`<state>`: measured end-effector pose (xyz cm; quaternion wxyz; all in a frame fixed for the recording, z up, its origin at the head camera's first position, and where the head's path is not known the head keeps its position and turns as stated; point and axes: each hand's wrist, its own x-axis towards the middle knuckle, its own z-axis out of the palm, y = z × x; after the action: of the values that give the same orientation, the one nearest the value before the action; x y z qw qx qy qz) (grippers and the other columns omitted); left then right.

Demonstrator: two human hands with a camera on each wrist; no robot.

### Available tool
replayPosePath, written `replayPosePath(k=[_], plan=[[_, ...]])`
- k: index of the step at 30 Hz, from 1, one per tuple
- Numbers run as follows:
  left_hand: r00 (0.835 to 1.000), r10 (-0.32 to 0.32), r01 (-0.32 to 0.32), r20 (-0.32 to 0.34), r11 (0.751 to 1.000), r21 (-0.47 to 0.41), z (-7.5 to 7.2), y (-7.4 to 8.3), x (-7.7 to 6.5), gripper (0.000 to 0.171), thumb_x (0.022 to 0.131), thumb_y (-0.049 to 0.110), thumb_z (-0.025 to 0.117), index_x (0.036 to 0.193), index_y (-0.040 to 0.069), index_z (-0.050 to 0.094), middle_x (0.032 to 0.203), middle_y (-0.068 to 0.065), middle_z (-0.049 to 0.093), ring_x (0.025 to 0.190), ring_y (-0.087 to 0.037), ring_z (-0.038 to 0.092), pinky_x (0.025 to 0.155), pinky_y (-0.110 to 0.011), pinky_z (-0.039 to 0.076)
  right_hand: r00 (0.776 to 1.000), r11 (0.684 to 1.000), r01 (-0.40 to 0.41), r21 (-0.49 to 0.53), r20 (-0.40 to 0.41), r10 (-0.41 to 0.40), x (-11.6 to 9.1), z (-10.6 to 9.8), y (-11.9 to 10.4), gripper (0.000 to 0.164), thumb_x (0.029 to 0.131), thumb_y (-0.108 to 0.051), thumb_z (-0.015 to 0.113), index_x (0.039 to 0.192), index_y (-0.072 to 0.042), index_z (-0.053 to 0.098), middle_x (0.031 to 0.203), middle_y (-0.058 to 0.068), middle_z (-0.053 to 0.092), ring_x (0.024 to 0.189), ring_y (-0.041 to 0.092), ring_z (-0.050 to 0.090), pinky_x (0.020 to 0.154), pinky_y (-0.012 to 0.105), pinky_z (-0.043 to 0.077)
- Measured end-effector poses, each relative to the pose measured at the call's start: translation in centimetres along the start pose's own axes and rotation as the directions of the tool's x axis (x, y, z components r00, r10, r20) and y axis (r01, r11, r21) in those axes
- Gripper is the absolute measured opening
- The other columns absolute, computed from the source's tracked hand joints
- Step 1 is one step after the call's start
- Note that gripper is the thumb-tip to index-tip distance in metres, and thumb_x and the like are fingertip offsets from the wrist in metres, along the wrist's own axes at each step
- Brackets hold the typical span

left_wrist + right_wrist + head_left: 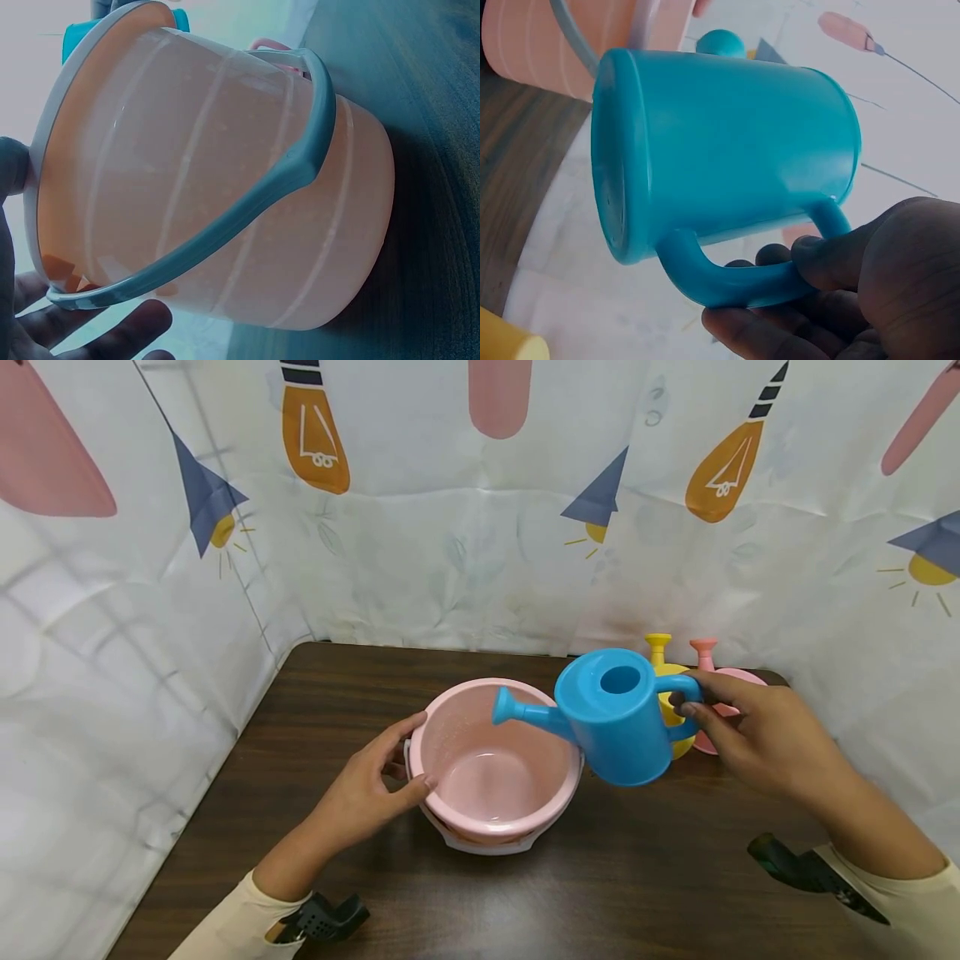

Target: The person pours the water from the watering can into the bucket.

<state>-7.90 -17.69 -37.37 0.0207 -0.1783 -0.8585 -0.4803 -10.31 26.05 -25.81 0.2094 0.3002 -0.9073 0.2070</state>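
A blue toy watering can (618, 718) is held up by my right hand (772, 735), its thumb and fingers curled round the handle (735, 283). The spout (528, 714) points left over the right side of a pink bucket (491, 760) on the table. At the bucket's left rim, my left hand (367, 785) rests with thumb and index finger touching the edge. Other left fingers (124, 330) are spread loosely beside the bucket in the left wrist view. The bucket's pale handle (247, 210) hangs down round its outside.
Behind the blue can stand a yellow watering can (658, 647) and a pink watering can (703, 652), both partly hidden. The dark wooden table (337, 693) ends at a patterned cloth (450, 568) along the back and left.
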Motion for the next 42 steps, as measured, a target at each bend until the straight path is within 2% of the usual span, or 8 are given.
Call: replayPosePath(k=[4,8,13,19,23,27,31,42], plan=[[1.000,-0.003,0.003,-0.005,1.000,0.004,0.0,0.0,0.0,0.072,0.092,0.024,0.076,0.156,0.019,0.043,0.119,-0.006,0.062,0.093,-0.017,0.063,0.080,-0.047,0.055,1.000,1.000,0.006,-0.002,0.004,-0.006,0.3,-0.1,-0.2,0.054,0.075,0.011,0.083,0.126,0.004,0.068,0.104,0.011,0.071,0.083,0.028,0.072,0.065,0.039,0.059],[1.000,-0.006,0.006,-0.004,1.000,-0.004,0.0,-0.1,-0.1,0.072,0.092,0.025,0.076,0.156,0.018,0.042,0.120,-0.006,0.061,0.093,-0.017,0.063,0.080,-0.047,0.055,1.000,1.000,0.008,-0.001,0.017,-0.008,0.6,-0.2,-0.4,0.055,0.076,0.010,0.083,0.128,0.004,0.067,0.103,0.011,0.071,0.082,0.027,0.071,0.064,0.038,0.059],[1.000,-0.012,0.012,-0.001,1.000,-0.021,0.0,-0.1,-0.1,0.072,0.092,0.025,0.075,0.156,0.019,0.042,0.121,-0.007,0.061,0.093,-0.018,0.063,0.079,-0.044,0.055,0.999,1.000,0.013,0.017,0.032,-0.013,0.9,-0.4,-0.6,0.054,0.077,0.010,0.082,0.129,0.006,0.066,0.103,0.014,0.073,0.081,0.029,0.073,0.062,0.043,0.059],[1.000,-0.011,0.011,-0.002,1.000,-0.023,0.0,-0.2,-0.1,0.072,0.092,0.024,0.075,0.156,0.019,0.043,0.121,-0.007,0.061,0.093,-0.018,0.063,0.080,-0.044,0.055,0.999,1.000,0.026,0.009,0.035,-0.026,1.2,-0.5,-0.9,0.053,0.078,0.009,0.081,0.129,0.006,0.066,0.101,0.013,0.074,0.079,0.028,0.074,0.062,0.042,0.059],[1.000,-0.008,0.008,-0.004,1.000,-0.021,0.0,-0.2,0.0,0.072,0.091,0.024,0.075,0.155,0.019,0.043,0.121,-0.007,0.061,0.093,-0.017,0.063,0.081,-0.044,0.054,0.999,0.999,0.028,-0.022,0.043,-0.027,1.4,-0.6,-1.1,0.050,0.080,0.005,0.082,0.128,0.004,0.067,0.099,0.010,0.075,0.074,0.021,0.072,0.060,0.032,0.058],[1.000,-0.009,0.009,-0.005,1.000,-0.020,0.0,-0.2,-0.1,0.072,0.091,0.024,0.075,0.155,0.019,0.043,0.120,-0.006,0.061,0.093,-0.017,0.063,0.081,-0.043,0.054,0.999,0.999,0.028,-0.034,0.038,-0.027,1.6,-0.5,-1.2,0.050,0.079,0.005,0.083,0.127,0.003,0.068,0.094,0.007,0.074,0.068,0.015,0.065,0.054,0.024,0.050],[1.000,-0.012,0.011,-0.004,1.000,-0.017,0.0,-0.2,-0.1,0.072,0.091,0.025,0.076,0.155,0.019,0.043,0.118,-0.005,0.061,0.093,-0.017,0.062,0.081,-0.042,0.053,0.999,0.999,0.025,-0.028,0.033,-0.024,1.6,-0.5,-1.2,0.050,0.078,0.005,0.084,0.125,0.002,0.070,0.092,0.006,0.073,0.065,0.014,0.061,0.051,0.024,0.046],[1.000,-0.019,0.019,-0.007,1.000,-0.021,0.1,-0.2,-0.2,0.073,0.091,0.027,0.077,0.156,0.021,0.043,0.124,-0.005,0.060,0.093,-0.017,0.063,0.081,-0.045,0.055,0.997,0.999,0.045,-0.015,0.066,-0.044,2.1,-0.7,-1.7,0.047,0.080,0.005,0.082,0.125,0.000,0.070,0.095,0.007,0.074,0.068,0.013,0.066,0.059,0.034,0.058]])
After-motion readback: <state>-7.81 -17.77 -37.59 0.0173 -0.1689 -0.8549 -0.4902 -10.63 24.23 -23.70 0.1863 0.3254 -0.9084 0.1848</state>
